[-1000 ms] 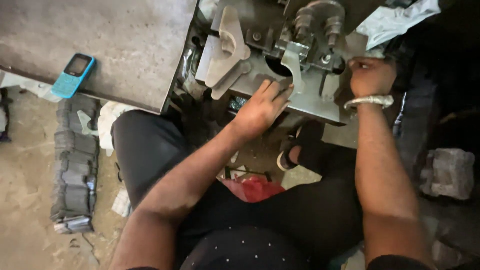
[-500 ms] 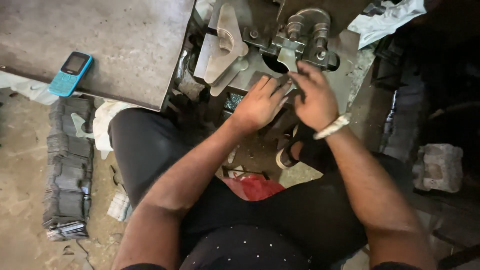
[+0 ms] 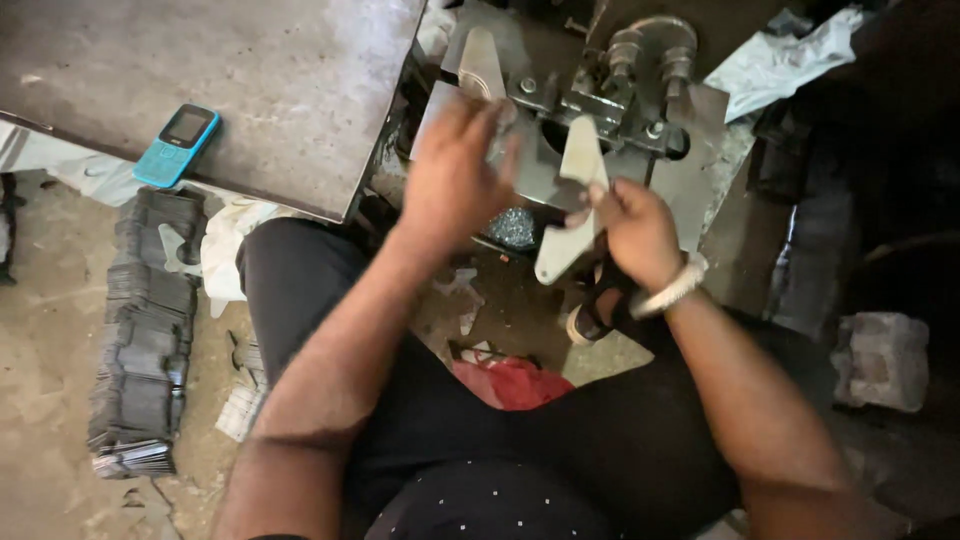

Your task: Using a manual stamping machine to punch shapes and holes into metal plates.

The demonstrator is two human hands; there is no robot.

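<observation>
Steel plate (image 3: 572,205), flat and cut to a curved outline, sits at frame centre in the right hand (image 3: 632,232), whose grip is closed on its lower middle. Its long axis runs nearly vertical in the frame, upper tip toward the press fixture (image 3: 640,90). The left hand (image 3: 452,180), motion-blurred, lies immediately left of the plate over the fixture base; whether its grip is closed cannot be determined. A blue phone (image 3: 178,145) rests on the tabletop (image 3: 250,80), upper left.
</observation>
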